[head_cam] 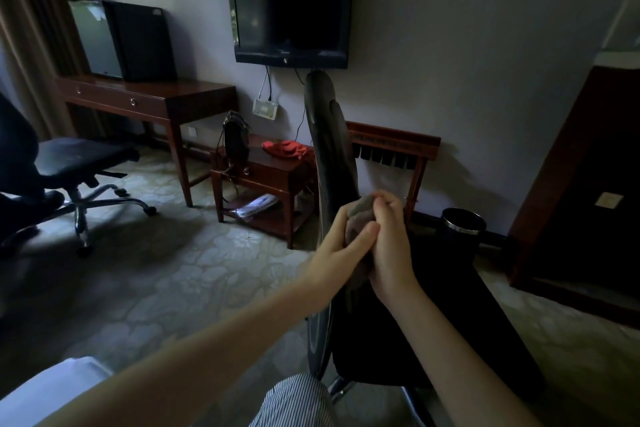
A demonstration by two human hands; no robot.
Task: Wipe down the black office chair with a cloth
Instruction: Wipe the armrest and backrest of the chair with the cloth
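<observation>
Patterned carpet [207,270] spread below as my left hand [341,255] and my right hand [391,246] both gripped the crumpled grey cloth [360,213] against the black office chair [329,142] backrest's edge.

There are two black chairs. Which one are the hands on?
The near chair in front: the left hand and right hand hold the grey cloth at its backrest. The other chair stands untouched by the desk.

Black office chair [327,149] and grey cloth [360,211]
Chair upright, slim backrest seen edge-on; the bunched cloth is clasped between left hand [341,248] and right hand [391,246] at the backrest's edge.
</observation>
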